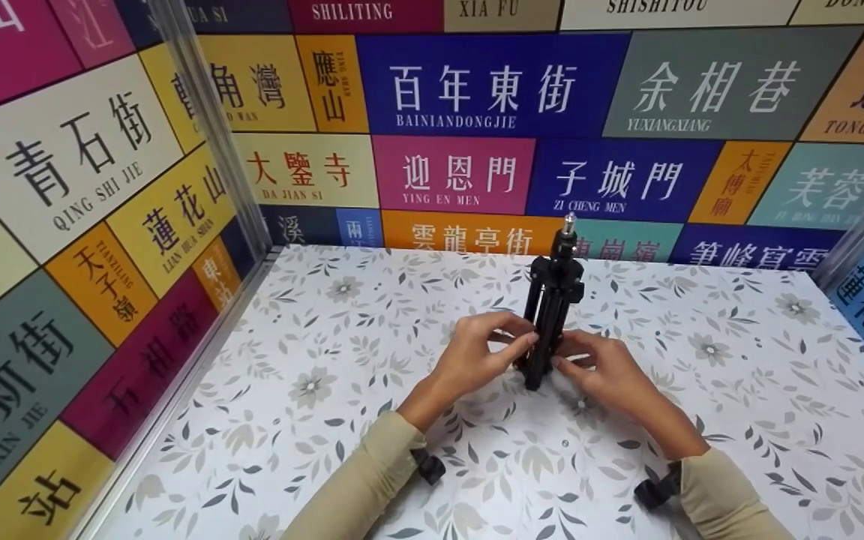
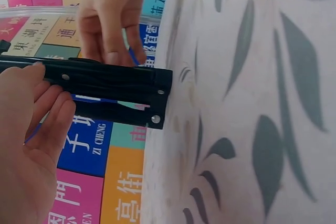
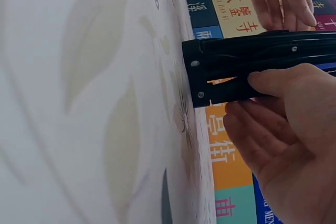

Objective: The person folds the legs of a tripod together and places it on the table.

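A folded black tripod with a silver screw tip stands upright, tilted slightly, over the patterned tabletop. My left hand grips its legs from the left, thumb in front and fingers reaching behind. From the other side my right hand pinches the lower part of a leg between thumb and fingers. In the left wrist view, the leg ends of the tripod come close to the table surface. The right wrist view shows my right thumb lying on one leg of the tripod, just above its riveted end.
A white tablecloth with grey leaves and flowers covers the table. Behind it rises a wall of coloured sign panels, with another panelled wall on the left. Black straps with small mounts sit at both wrists.
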{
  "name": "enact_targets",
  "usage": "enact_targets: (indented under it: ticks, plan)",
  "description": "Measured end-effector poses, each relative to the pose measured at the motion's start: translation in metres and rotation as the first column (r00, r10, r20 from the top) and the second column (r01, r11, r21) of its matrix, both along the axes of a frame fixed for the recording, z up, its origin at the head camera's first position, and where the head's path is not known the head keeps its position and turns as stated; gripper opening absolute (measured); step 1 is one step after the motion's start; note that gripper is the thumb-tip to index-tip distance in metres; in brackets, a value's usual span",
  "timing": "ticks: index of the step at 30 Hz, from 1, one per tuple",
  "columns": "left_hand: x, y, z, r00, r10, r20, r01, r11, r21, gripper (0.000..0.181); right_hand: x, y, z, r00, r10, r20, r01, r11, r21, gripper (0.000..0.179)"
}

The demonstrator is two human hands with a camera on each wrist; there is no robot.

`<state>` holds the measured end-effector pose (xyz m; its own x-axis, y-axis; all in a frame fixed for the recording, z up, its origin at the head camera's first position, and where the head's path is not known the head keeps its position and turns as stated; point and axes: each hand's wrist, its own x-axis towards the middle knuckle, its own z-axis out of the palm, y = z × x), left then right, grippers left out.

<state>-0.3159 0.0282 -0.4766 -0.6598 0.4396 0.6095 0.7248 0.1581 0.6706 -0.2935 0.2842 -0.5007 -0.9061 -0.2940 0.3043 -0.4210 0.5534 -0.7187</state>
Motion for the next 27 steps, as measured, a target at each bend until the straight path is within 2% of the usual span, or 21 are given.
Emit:
enact_targets:
  ticks: [7,11,15,19,23,27]
  plan:
    - [0.002,0.004,0.010,0.996,0.056,-0.071,-0.050,0.995,0.081,0.018,0.001,0.000,-0.002,0.996,0.040,0.077,-0.044,0.998,0.046,0.032]
    - [0.004,0.007,0.018,0.991,0.093,-0.095,-0.084,0.991,0.102,0.024,0.003,-0.003,-0.002,0.996,0.028,0.085,-0.034,0.998,0.060,0.029]
    - [0.006,0.008,0.026,0.980,0.150,-0.127,-0.134,0.983,0.126,0.028,0.004,-0.005,-0.004,0.996,0.012,0.091,-0.020,0.997,0.080,0.029]
    - [0.007,0.010,0.035,0.965,0.210,-0.160,-0.179,0.966,0.188,0.028,0.004,-0.007,-0.005,0.994,0.004,0.109,-0.014,0.996,0.089,0.028]
    - [0.004,0.015,0.047,0.950,0.248,-0.188,-0.199,0.949,0.246,0.028,0.004,-0.008,-0.005,0.994,0.004,0.106,-0.013,0.996,0.092,0.025]
    - [-0.003,0.021,0.067,0.940,0.257,-0.223,-0.191,0.941,0.279,0.027,0.004,-0.008,-0.002,0.994,-0.005,0.106,-0.006,0.995,0.099,0.021]
